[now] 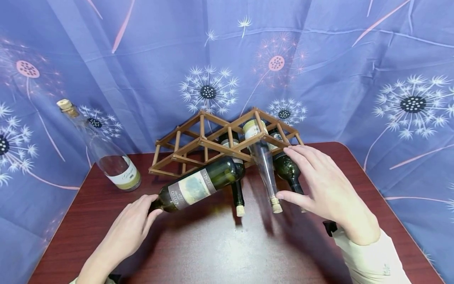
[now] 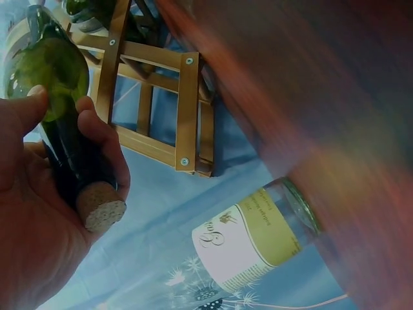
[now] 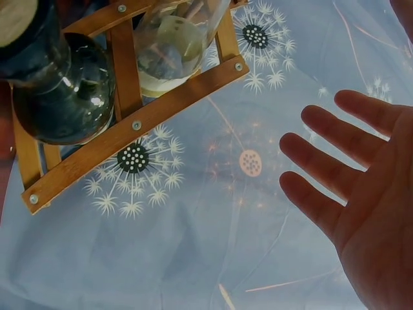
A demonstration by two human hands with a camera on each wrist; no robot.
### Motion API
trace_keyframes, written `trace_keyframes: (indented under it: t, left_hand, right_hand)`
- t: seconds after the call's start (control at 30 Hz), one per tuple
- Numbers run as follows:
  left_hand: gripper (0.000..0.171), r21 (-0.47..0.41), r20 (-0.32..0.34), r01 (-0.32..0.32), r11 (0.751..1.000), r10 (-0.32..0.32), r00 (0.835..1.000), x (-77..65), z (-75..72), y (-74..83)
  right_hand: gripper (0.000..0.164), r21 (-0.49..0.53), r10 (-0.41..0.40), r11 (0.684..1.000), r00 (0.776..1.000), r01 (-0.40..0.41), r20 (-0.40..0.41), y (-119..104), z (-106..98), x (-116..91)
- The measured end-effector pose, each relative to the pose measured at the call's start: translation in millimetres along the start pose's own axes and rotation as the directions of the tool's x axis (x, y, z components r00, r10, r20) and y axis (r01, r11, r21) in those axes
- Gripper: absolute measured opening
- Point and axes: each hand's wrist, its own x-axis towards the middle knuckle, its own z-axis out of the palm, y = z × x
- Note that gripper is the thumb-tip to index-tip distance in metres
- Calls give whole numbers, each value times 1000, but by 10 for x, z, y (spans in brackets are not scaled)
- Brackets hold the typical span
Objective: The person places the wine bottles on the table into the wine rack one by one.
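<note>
My left hand (image 1: 124, 228) grips a green wine bottle (image 1: 195, 187) by its neck, with the base raised toward the rack. In the left wrist view, fingers and thumb wrap the neck above the cork (image 2: 103, 210). A wooden wine rack (image 1: 202, 140) stands at the back, with three corked bottles lying in it, necks toward me: a dark one (image 1: 238, 193) in the middle, a clear one (image 1: 264, 165), and a dark green one (image 1: 287, 167) at the right. My right hand (image 1: 326, 185), fingers extended and holding nothing, hovers by the right-hand bottles. The right wrist view shows its fingers (image 3: 322, 161) spread.
A clear corked bottle (image 1: 124, 173) with a white and yellow-green label stands upright on the left of the dark red table (image 1: 198, 252). Blue dandelion-print cloth (image 1: 159, 47) hangs close behind the rack and along both sides.
</note>
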Motion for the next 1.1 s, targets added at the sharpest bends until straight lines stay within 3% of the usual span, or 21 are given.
trace_keyframes:
  t: [0.67, 1.1]
  left_hand:
    - [29, -32, 14, 74, 997, -73, 997, -91, 16, -57]
    - [28, -56, -25, 111, 992, -113, 993, -180, 21, -65]
  right_hand:
    - [102, -30, 85, 996, 996, -83, 38, 161, -51, -149]
    - [102, -48, 114, 993, 990, -110, 89, 357, 30, -327]
